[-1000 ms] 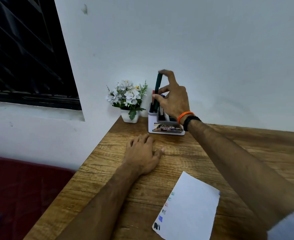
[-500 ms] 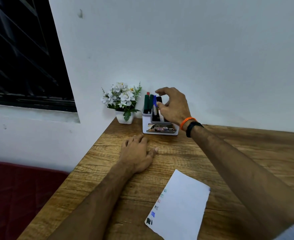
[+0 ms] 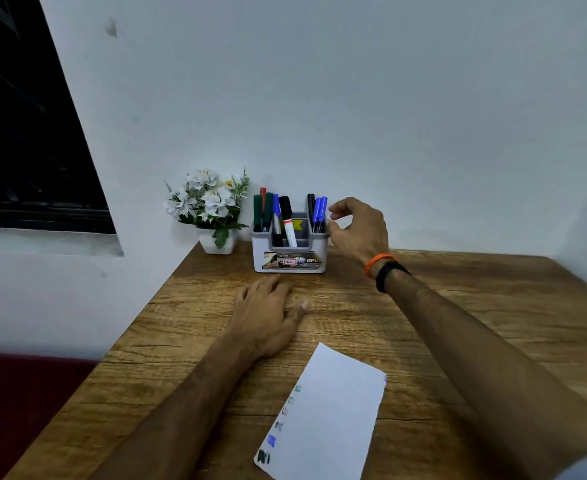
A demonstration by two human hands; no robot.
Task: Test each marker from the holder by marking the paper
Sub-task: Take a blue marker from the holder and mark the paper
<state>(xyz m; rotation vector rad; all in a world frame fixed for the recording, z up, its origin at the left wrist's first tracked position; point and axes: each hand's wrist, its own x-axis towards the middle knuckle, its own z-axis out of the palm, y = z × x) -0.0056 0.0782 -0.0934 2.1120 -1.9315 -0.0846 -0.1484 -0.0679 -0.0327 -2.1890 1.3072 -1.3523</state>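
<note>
Here, the empty, loosely curled right hand (image 3: 357, 230) nears blue markers (image 3: 319, 211) in the white plastic holder (image 3: 290, 252), left hand (image 3: 267, 313) flat on the wooden table (image 3: 458, 341); next, likely pinch one.

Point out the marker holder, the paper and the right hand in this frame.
holder (image 3: 290, 263): head view, on its front label.
paper (image 3: 333, 417): head view, on the blank middle of the sheet.
right hand (image 3: 359, 230): head view, on the back of the hand.

Head-worn view, forward and down.
</note>
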